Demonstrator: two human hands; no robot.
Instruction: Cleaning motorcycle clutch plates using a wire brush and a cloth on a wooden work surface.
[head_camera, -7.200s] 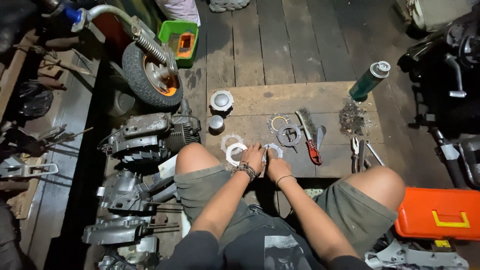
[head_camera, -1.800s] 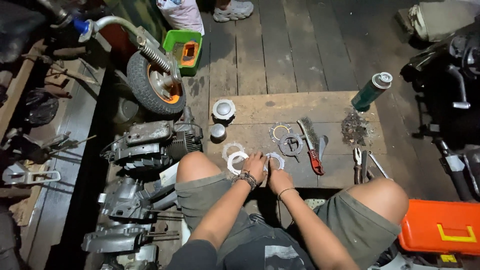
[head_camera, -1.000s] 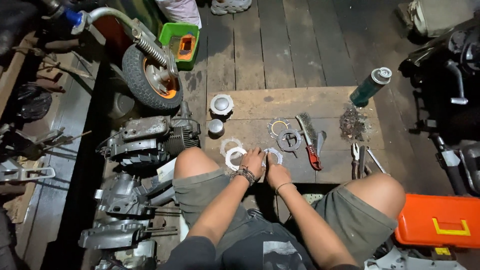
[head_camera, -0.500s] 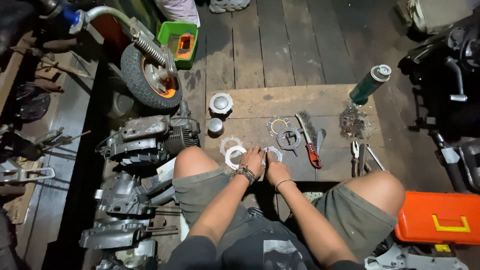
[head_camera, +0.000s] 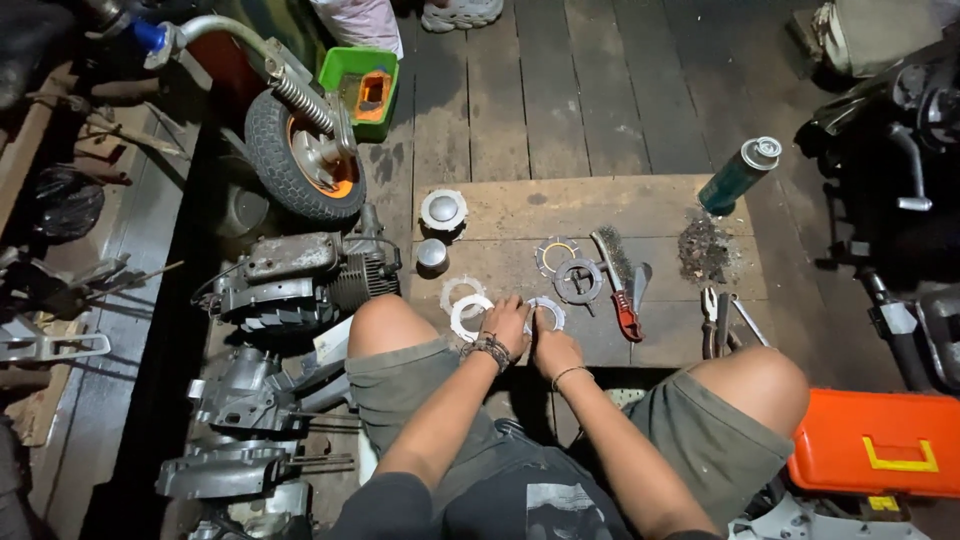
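I sit over a wooden board (head_camera: 600, 205) on the floor. My left hand (head_camera: 509, 323) and my right hand (head_camera: 552, 347) both press on a toothed metal ring plate (head_camera: 549, 311) at the board's near edge. The fingers cover much of the plate. Two pale ring plates (head_camera: 466, 310) lie just left of my left hand. Further back lie a ring with an orange inner edge (head_camera: 556, 254) and a dark round hub (head_camera: 579, 279).
A wire brush with a red handle (head_camera: 620, 284), pliers (head_camera: 714, 320), a pile of dark debris (head_camera: 706, 250) and a green spray can (head_camera: 738, 176) lie to the right. Two metal caps (head_camera: 442, 210), an engine block (head_camera: 300, 275), a small wheel (head_camera: 305, 155) and an orange toolbox (head_camera: 876, 443) surround me.
Both hands have stayed on the toothed ring plate with only small finger shifts. The view sways slightly.
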